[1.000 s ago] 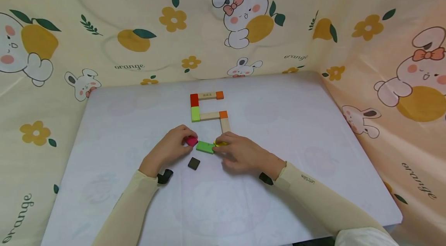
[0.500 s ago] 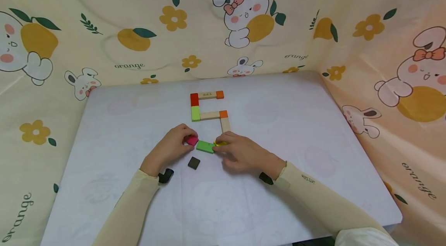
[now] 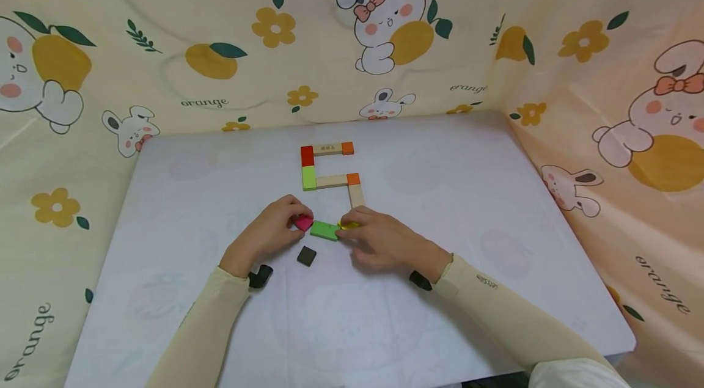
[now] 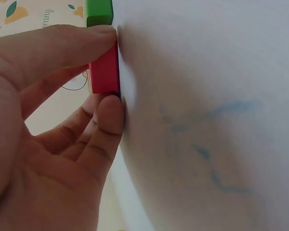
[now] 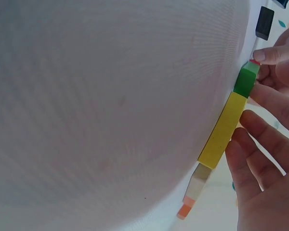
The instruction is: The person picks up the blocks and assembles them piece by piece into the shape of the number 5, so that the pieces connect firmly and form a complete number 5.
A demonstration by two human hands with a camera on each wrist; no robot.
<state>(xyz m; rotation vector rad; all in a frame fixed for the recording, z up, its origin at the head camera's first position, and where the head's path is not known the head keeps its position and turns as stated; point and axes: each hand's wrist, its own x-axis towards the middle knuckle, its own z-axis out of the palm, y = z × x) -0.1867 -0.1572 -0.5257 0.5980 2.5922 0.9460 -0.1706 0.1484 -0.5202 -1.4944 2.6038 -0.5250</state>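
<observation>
My left hand (image 3: 266, 230) pinches a small pink block (image 4: 105, 73) between thumb and fingers, low at the white tabletop. Just to its right lies a green block (image 3: 324, 230), its left end close to the pink one. My right hand (image 3: 387, 242) holds a yellow block (image 5: 222, 130) at the green block's right end; in the head view the fingers cover most of it. In the right wrist view, the thumb is by the green-yellow joint and the fingertips rest along the yellow block. A plain wooden block (image 3: 356, 195) runs up from the right fingers.
Farther back, the line continues through an orange block (image 3: 353, 179), a wooden block (image 3: 332, 181), a lime block (image 3: 309, 178), a red block (image 3: 307, 156), another wooden block (image 3: 327, 149) and an orange end block (image 3: 348, 148). A loose black block (image 3: 307, 256) lies between the hands.
</observation>
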